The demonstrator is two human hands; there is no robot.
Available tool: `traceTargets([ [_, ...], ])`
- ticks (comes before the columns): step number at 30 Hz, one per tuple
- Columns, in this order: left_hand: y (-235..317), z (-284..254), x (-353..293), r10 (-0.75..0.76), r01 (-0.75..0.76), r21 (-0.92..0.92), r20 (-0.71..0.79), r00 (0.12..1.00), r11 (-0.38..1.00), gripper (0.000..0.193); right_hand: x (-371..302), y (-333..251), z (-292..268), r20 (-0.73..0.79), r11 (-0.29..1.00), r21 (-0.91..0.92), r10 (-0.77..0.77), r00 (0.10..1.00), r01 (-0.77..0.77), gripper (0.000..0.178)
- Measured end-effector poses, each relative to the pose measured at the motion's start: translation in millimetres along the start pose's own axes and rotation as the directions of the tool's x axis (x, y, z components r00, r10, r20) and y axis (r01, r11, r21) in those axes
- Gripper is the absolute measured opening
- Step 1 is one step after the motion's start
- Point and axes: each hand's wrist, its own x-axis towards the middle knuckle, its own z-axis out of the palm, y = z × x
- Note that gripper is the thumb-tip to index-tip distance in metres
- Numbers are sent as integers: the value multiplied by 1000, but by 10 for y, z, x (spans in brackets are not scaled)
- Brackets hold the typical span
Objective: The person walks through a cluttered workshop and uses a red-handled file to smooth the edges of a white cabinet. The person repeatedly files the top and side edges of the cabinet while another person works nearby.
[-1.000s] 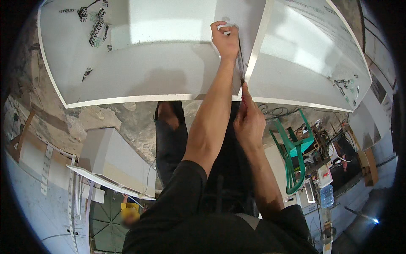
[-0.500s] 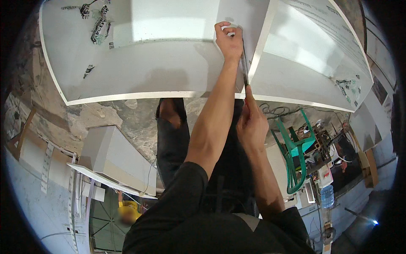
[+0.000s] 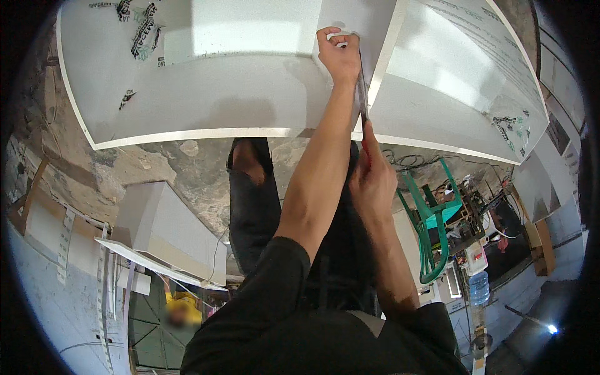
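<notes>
- Head view, centre: from here I see the right grip (image 3: 373, 180) wrapped around the red handle (image 3: 367, 153) of a long narrow tool (image 3: 363, 94), forefinger stretched along it, probably for steering.
- Upper centre: the left grip (image 3: 340, 59) curls beside the tool's far part, perhaps steadying it; I cannot tell whether it pinches anything.
- The tool points up-frame from the right grip, beside the divider (image 3: 386, 56) of a white box (image 3: 187, 135).

Hands (image 3: 374, 184) at slim metal tool (image 3: 363, 94) (red-handled)
</notes>
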Motion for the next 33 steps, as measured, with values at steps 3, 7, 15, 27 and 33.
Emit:
traceTargets([
  [3, -77, -10, 126, 45, -43, 91, -19, 999, 995, 35, 63, 38, 148, 47, 1000, -11, 3, 999, -2, 81],
  [7, 33, -15, 33, -91, 91, 81, -14, 996, 993, 35, 35, 1, 64, 45, 1000, -3, 21, 999, -21, 81],
  [15, -17, 5, 26, -10, 13, 91, -34, 999, 996, 34, 25, -17, 52, 33, 999, -8, 33, 999, -32, 76],
  [27, -128, -93, 14, 12, -7, 151, -35, 999, 989, 31, -13, -1, 119, 54, 999, 17, 28, 998, -29, 77],
  [33, -93, -129, -93, 114, -98, 243, -49, 992, 965, 28, -73, 15, -4, 8, 999, 14, -36, 999, 36, 74],
])
